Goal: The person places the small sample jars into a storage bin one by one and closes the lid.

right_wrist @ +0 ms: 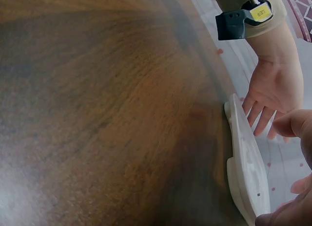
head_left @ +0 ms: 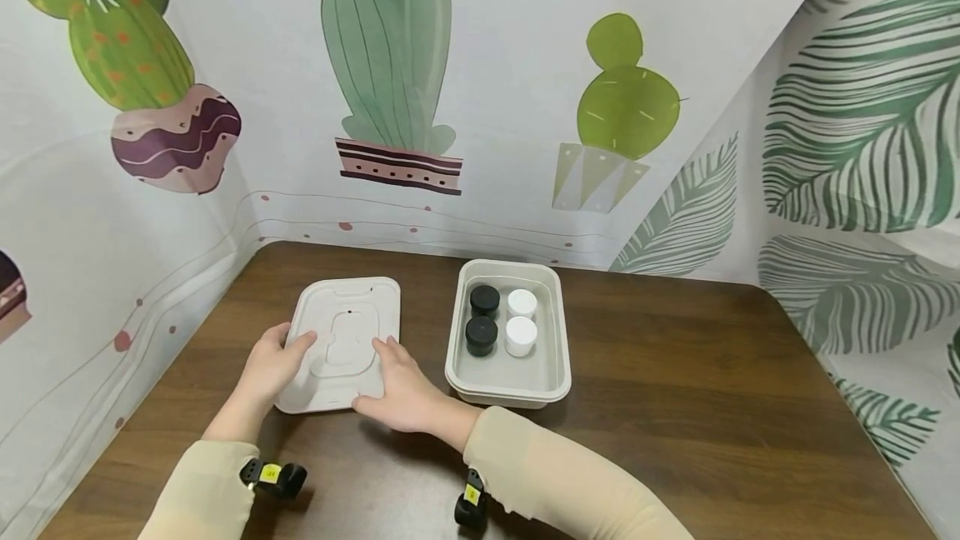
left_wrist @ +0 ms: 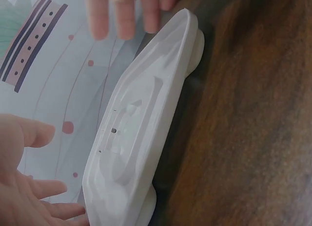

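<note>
A white plastic lid [head_left: 347, 340] with raised nested outlines lies on the brown table, left of the container. At its left edge is my left hand [head_left: 268, 367], fingers spread and the thumb over the rim. My right hand [head_left: 405, 394] reaches to the opposite edge, its fingertips overlapping the lid in the head view. From the left wrist, the lid [left_wrist: 136, 128] stands between the loosely spread fingers of both hands. The right wrist view has the lid [right_wrist: 246, 158] beside my right hand [right_wrist: 295, 158], with the left palm [right_wrist: 277, 84] turned toward it.
Right of the lid stands a cream rectangular container [head_left: 543, 373]. Inside it are two black-capped jars [head_left: 482, 335] and two white-capped jars [head_left: 521, 336]. A cactus-print cloth [head_left: 510, 107] hangs behind the wooden table [head_left: 675, 398]. Both wrists carry small black cameras [head_left: 273, 477].
</note>
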{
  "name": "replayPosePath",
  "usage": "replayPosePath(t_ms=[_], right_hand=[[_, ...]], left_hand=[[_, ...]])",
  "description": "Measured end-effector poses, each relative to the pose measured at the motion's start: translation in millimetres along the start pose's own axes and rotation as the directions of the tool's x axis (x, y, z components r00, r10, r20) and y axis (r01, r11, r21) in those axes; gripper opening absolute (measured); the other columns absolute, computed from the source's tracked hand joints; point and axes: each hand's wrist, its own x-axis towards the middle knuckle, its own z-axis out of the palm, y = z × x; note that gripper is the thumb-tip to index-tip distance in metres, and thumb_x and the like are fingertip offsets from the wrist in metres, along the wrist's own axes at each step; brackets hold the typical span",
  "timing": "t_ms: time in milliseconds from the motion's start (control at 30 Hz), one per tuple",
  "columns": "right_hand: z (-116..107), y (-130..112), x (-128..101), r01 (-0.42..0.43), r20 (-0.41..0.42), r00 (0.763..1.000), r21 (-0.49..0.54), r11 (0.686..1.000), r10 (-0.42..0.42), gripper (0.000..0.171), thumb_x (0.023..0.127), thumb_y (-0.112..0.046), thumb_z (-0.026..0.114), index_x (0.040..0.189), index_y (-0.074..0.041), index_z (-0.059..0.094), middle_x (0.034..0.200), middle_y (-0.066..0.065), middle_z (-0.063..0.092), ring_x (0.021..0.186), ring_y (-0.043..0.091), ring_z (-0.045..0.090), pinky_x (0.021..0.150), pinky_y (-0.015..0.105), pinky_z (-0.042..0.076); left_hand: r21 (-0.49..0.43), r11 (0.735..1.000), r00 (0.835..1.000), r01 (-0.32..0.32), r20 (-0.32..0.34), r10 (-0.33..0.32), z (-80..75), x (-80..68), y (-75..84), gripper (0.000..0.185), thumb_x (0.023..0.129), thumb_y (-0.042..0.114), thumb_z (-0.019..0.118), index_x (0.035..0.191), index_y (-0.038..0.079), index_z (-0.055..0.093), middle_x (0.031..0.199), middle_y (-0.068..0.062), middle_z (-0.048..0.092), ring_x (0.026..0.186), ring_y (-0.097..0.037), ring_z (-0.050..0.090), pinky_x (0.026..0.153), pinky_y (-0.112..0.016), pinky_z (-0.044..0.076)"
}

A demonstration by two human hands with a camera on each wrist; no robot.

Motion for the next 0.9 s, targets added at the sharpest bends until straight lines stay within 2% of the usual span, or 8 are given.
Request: replayPosePath(t_ms=[167,333,467,700,800,900], right_hand=[[1.3,2.2,1.1,-0.011,0.014,1.0,0.041,0.999,0.011,0.083,0.08,-0.037,0.066,0.147,-0.005,0.028,0.152,0.02,0.027,0.141,0.028,0.028,0.111,0.035,0.033],[2.1,4.4,1.6,-0.018,0.028,0.999,0.063,0.998,0.017,0.082,0.079,-0.035,0.066,0.146,-0.003,0.03,0.151,0.021,0.028,0.143,0.026,0.024,0.112,0.036,0.032],[2.3,6.1,2.7,-0.024,0.033,0.999,0.069,0.997,0.022,0.082,0.08,-0.035,0.067,0.146,-0.003,0.03,0.152,0.021,0.027,0.143,0.027,0.024,0.112,0.036,0.031],[1.5,7.5,4.5,-0.033,0.016,0.999,0.099,0.995,0.032,0.081,0.079,-0.036,0.066,0.145,-0.004,0.031,0.152,0.02,0.028,0.143,0.026,0.025,0.112,0.036,0.032],[0.5,6.9,4.4,-0.037,0.01,0.999,0.111,0.993,0.036,0.081,0.079,-0.035,0.067,0.145,-0.004,0.032,0.151,0.02,0.029,0.142,0.026,0.026,0.112,0.036,0.032],[-0.4,6.6,3.7,-0.047,0.006,0.999,0.125,0.991,0.046,0.08,0.079,-0.035,0.067,0.144,-0.004,0.033,0.151,0.019,0.03,0.141,0.027,0.028,0.112,0.036,0.032]], left_hand=[[-0.031,0.999,1.0,0.024,0.017,-0.023,-1.1,1.2,-1.2,0.079,0.099,0.042,0.037,0.146,-0.012,0.003,0.15,-0.037,0.01,0.139,-0.049,0.013,0.112,-0.06,0.018],[-0.071,0.996,0.999,0.047,0.021,-0.046,-3.5,3.2,-3.0,0.081,0.098,0.043,0.037,0.146,-0.012,0.002,0.149,-0.038,0.01,0.139,-0.05,0.015,0.112,-0.059,0.019],[-0.084,0.995,0.999,0.052,0.019,-0.05,-8.5,3.4,-5.1,0.077,0.099,0.041,0.037,0.146,-0.012,0.007,0.148,-0.038,0.015,0.137,-0.05,0.019,0.111,-0.058,0.022],[-0.127,0.992,1.0,0.019,0.001,-0.019,-13.6,0.3,-3.9,0.062,0.1,0.027,0.035,0.143,-0.013,0.02,0.145,-0.038,0.022,0.136,-0.049,0.023,0.11,-0.057,0.025],[-0.169,0.986,1.0,-0.001,-0.031,-0.004,-14.6,-1.1,-2.1,0.058,0.1,0.023,0.034,0.143,-0.012,0.021,0.144,-0.037,0.026,0.134,-0.046,0.028,0.109,-0.055,0.029],[-0.216,0.976,0.998,-0.017,-0.055,0.005,-16.4,-1.8,0.7,0.056,0.1,0.022,0.034,0.145,-0.009,0.022,0.144,-0.034,0.031,0.126,-0.038,0.041,0.097,-0.042,0.046]])
